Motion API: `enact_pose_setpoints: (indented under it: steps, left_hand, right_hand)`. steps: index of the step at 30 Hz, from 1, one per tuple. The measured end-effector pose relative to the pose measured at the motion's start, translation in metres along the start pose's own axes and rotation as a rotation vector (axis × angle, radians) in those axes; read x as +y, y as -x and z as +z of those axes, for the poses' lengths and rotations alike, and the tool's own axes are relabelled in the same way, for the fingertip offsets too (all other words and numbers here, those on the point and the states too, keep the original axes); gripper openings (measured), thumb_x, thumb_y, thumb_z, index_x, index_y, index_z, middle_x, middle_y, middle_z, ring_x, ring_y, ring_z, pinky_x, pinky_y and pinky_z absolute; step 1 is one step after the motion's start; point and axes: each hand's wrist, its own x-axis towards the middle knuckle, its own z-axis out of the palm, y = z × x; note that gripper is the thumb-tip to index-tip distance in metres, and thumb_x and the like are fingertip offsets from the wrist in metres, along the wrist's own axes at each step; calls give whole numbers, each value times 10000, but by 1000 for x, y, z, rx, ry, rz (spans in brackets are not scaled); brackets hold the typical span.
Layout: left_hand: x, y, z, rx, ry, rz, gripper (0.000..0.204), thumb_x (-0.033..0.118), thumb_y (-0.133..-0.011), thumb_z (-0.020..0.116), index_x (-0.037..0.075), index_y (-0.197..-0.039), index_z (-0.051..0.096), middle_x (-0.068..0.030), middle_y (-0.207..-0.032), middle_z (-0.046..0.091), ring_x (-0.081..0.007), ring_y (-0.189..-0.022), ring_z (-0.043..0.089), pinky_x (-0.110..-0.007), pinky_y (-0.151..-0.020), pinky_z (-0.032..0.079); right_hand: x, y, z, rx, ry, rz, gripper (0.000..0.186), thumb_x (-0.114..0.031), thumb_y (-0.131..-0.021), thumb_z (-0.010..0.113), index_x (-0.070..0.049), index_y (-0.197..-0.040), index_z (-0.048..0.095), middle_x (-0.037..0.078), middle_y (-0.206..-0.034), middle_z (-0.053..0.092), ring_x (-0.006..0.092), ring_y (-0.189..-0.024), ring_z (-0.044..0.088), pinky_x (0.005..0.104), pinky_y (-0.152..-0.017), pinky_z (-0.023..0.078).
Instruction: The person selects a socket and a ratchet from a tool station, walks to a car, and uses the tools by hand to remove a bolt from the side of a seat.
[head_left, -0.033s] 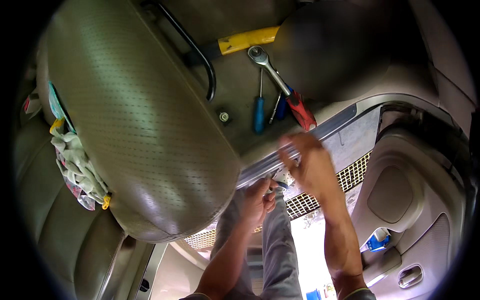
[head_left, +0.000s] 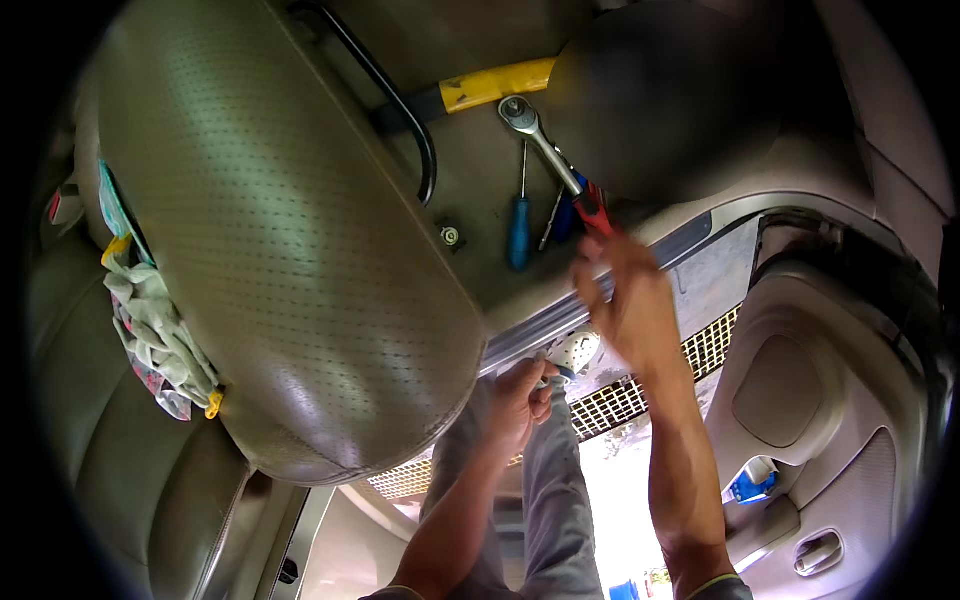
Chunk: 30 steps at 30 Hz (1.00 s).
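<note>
My left hand point(head_left: 520, 398) is closed above my knees, thumb pressed on curled fingers. A small bluish-grey curved piece point(head_left: 562, 374) shows at its fingertips, too little of it to name. Beside it, under the sill, appears a white round piece point(head_left: 577, 352) with small dark spots. My right hand point(head_left: 632, 305), blurred by motion, is over the door sill point(head_left: 560, 325) and covers the end of the red handle of a ratchet wrench point(head_left: 592, 212). Whether its fingers grip the handle does not show. A blue-handled screwdriver point(head_left: 518, 232) lies left of the wrench.
Another dark-blue-handled tool point(head_left: 562, 215) lies partly under the wrench. A small round metal piece point(head_left: 450, 236) rests on the car floor. The perforated seat point(head_left: 300, 260) bulges at left, pale gloves point(head_left: 155, 310) beyond it. At right hangs the open door point(head_left: 800, 400).
My right hand has moved slightly up and right, to the end of the wrench's red handle. More of the white round piece is uncovered. My left hand stays put.
</note>
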Motion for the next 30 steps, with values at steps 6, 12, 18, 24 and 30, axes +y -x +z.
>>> enact_pose_setpoints:
  steps: [6, 12, 18, 24, 30]
  left_hand:
    - [-7, -1, 13, -38, -202, -23, 277, 267, -962, 618, 3, -886, 657, 31, -535, 434, -50, -419, 354, -235, -401, 269]
    - [-20, 1, 1, 71, -323, -5, 290, 290, -907, 645, 4, -866, 661, -2, -570, 476, -96, -448, 410, -266, -428, 339]
    - [-30, 3, -22, 120, -479, 16, 306, 376, -963, 544, 97, -898, 654, 25, -740, 523, -70, -585, 421, -248, -497, 367]
    - [25, 21, 19, 204, -197, 271, 326, 334, -1005, 553, 53, -870, 648, 43, -580, 466, -37, -424, 381, -221, -376, 277]
    - [37, 2, 32, 287, -75, 499, 324, 243, -985, 590, 22, -760, 663, -54, -658, 626, -71, -415, 393, -227, -378, 297]
  right_hand:
    - [4, -85, 39, -240, 327, 356, 385, -244, -833, 671, -39, -1143, 571, 238, -1083, 627, 453, -969, 637, 521, -848, 510]
    - [5, -94, 67, -296, 291, 567, 277, -188, -872, 533, -39, -1096, 603, 253, -1074, 654, 420, -1003, 650, 512, -876, 517]
    - [6, -79, 53, -316, -332, 728, 301, -306, -905, 598, -17, -983, 620, 163, -712, 633, 276, -637, 650, 421, -558, 512]
    - [-16, -10, -12, -315, -589, 785, 330, -341, -956, 594, -15, -914, 608, 29, -566, 522, 114, -457, 486, 299, -414, 386]
    - [3, 95, -53, -282, -455, 328, 184, -177, -918, 666, -32, -1032, 665, 43, -741, 628, 118, -623, 569, 281, -571, 447]
